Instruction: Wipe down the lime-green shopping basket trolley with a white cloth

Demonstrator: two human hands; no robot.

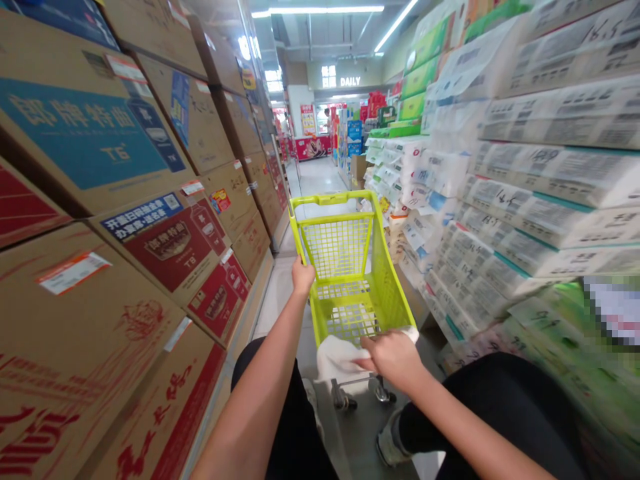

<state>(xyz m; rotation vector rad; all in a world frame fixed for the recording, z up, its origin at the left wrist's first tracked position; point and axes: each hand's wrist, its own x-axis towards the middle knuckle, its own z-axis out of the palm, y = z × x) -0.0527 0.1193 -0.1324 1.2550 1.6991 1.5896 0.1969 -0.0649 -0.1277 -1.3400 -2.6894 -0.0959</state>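
Observation:
A yellow-green shopping cart (400, 293) stands right in front of me between my knees, its basket bare inside. My left hand (303, 276) is closed around the cart's left side rim. Over the near edge of the cart, my right hand (393, 353) is closed on a white cloth (336, 357), which lies bunched along that edge. Part of the cloth hangs over the side nearest me. The fingertips of my right hand are partly hidden by the cloth and the hand itself. Below the basket, the cart's casters (345, 399) show near my shoes.
Stacked cardboard cartons (125, 153) wall the aisle on the left. Piled tissue packs (540, 173) line the right side, close to the cart. Ahead, the tiled aisle floor (320, 175) leads to a red counter (313, 148) with people beyond.

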